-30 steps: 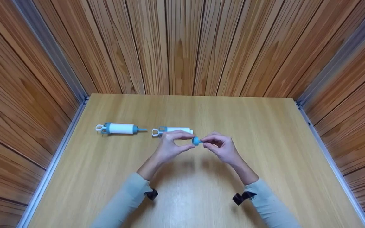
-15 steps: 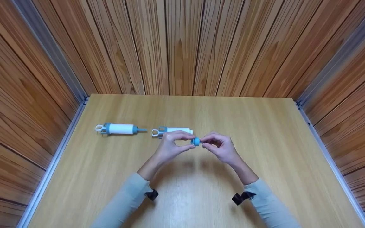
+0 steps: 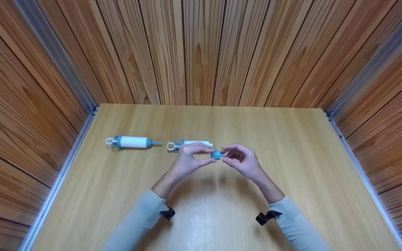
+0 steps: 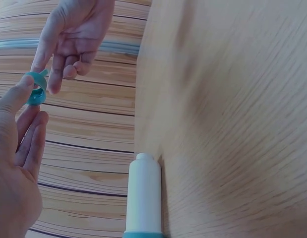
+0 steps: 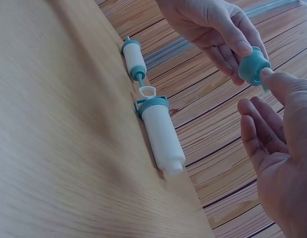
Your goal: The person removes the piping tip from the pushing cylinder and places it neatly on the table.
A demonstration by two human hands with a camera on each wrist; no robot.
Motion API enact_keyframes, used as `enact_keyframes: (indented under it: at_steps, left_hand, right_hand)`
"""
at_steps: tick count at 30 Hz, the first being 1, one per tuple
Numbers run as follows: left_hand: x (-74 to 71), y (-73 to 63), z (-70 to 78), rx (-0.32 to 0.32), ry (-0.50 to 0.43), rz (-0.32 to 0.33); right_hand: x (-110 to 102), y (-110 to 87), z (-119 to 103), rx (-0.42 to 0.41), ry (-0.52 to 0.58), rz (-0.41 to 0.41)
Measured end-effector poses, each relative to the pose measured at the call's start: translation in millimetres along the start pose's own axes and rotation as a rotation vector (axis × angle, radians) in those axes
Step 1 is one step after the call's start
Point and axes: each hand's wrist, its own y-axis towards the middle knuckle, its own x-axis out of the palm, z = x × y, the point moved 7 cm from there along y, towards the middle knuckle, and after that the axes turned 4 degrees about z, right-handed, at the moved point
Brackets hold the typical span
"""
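Above the table, my left hand [image 3: 187, 158] pinches a small blue-green nozzle cap [image 3: 216, 154] between thumb and fingertips. In the left wrist view the ring-shaped open end of the cap [image 4: 37, 89] faces the camera. My right hand [image 3: 241, 160] is at the cap's narrow tip, its thumb and forefinger spread apart around it. From the right wrist, its thumb appears against the cap [image 5: 253, 66], while the other fingers are loose. Behind the left hand lies a white syringe-like tube [image 5: 163, 136] with a blue-green collar, a white pull handle and a bare white neck.
A second white syringe-like tube [image 3: 133, 141], with a blue-green nozzle fitted, lies to the left on the wooden table [image 3: 274, 136]. Wood-panelled walls [image 3: 201, 52] and metal rails [image 3: 365, 177] border the table.
The right thumb and forefinger, earlier close together on the cap's tip, have spread apart, exposing more of the tip. My left hand stays in place with the cap.
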Motion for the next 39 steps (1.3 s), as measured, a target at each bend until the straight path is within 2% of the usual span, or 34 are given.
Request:
enact_keyframes:
  at_steps: [10,20,27,39]
  left_hand:
    - [6.4,2.9,5.8,0.032,0.005,-0.008]
    - [7.2,3.7,8.5,0.112,0.024,0.011]
    - [4.6,1.4,3.6,0.062,0.007,0.01]
    - [3.8,-1.7,0.5,0.022,0.015,-0.001]
  right_hand:
    - [3.7,-0.8,-0.2,0.012,0.034,-0.014]
    - [2.9,-2.7,1.5,0.013,0.037,0.014]
    - [-1.8,-1.2,-2.1,-0.006,0.012,0.021]
    - [-6.1,-0.8,-4.1,-0.008,-0.015,0.004]
